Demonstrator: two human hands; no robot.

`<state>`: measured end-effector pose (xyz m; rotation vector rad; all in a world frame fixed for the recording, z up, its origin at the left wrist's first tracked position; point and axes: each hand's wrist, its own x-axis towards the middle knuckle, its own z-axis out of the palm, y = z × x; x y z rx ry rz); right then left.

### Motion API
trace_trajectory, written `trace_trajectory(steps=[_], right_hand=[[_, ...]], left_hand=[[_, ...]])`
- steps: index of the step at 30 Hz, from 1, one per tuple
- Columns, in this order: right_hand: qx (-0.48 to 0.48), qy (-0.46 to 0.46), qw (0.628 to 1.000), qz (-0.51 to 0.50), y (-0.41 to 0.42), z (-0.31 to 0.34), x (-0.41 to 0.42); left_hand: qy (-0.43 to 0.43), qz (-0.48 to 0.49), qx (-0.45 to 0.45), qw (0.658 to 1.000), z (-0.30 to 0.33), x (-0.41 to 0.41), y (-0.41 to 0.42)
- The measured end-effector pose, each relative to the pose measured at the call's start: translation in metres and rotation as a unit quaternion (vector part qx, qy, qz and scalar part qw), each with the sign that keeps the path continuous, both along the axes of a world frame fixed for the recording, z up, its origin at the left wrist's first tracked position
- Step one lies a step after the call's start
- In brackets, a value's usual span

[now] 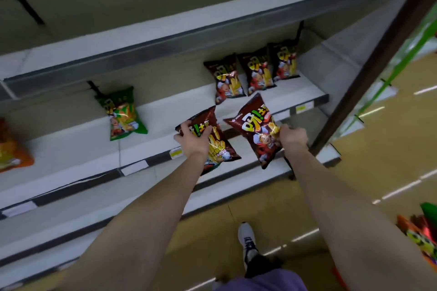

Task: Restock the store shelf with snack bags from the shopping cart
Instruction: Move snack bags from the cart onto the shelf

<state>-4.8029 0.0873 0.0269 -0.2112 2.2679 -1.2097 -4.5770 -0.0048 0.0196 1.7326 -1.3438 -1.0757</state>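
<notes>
My left hand [192, 138] grips the top of a dark brown snack bag [218, 146], held just in front of the white shelf [71, 149]. A second dark brown snack bag [254, 129] hangs tilted from my right hand [292, 136], which pinches its right edge. Three matching brown bags [254, 73] stand in a row at the back right of the shelf. Further left on the same shelf leans a green snack bag [121, 114], and an orange bag [11, 149] sits at the far left edge.
A second white shelf board [189, 23] runs above. A dark upright post [378, 54] closes the shelf on the right. More snack bags [423, 236] show at the lower right edge. My white shoe [247, 238] stands on the wood-tone floor.
</notes>
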Motion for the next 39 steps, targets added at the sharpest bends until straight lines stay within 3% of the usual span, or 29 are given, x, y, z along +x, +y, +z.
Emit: trace_trajectory(steps=[7, 15, 21, 24, 26, 29, 34, 39], right_hand=[[-0.037, -0.132, 0.990, -0.007, -0.085, -0.024, -0.030], [-0.083, -0.289, 0.954, 0.001, -0.149, -0.036, -0.038], [-0.073, -0.340, 0.934, 0.087, -0.172, -0.036, -0.040], [-0.002, -0.258, 0.954, 0.152, -0.182, -0.044, -0.049], [0.052, -0.140, 0.971, 0.186, -0.187, -0.046, -0.056], [0.081, 0.015, 0.962, 0.262, -0.196, -0.043, -0.056], [-0.059, 0.144, 0.900, 0.407, -0.207, -0.029, -0.033], [-0.025, 0.199, 0.804, 0.560, -0.216, -0.037, -0.004]], left_hand=[[-0.046, 0.057, 0.003, 0.997, 0.003, -0.012, -0.050], [-0.130, 0.041, -0.036, 0.990, 0.006, -0.039, -0.077], [-0.186, 0.055, -0.025, 0.981, 0.007, -0.047, -0.093], [-0.220, 0.056, -0.011, 0.974, 0.006, -0.053, -0.101], [-0.234, 0.051, -0.012, 0.971, 0.003, -0.055, -0.106], [-0.247, 0.046, -0.002, 0.968, -0.002, -0.058, -0.114], [-0.254, 0.029, 0.010, 0.967, -0.008, -0.057, -0.128], [-0.366, -0.026, 0.006, 0.930, -0.016, -0.037, -0.126]])
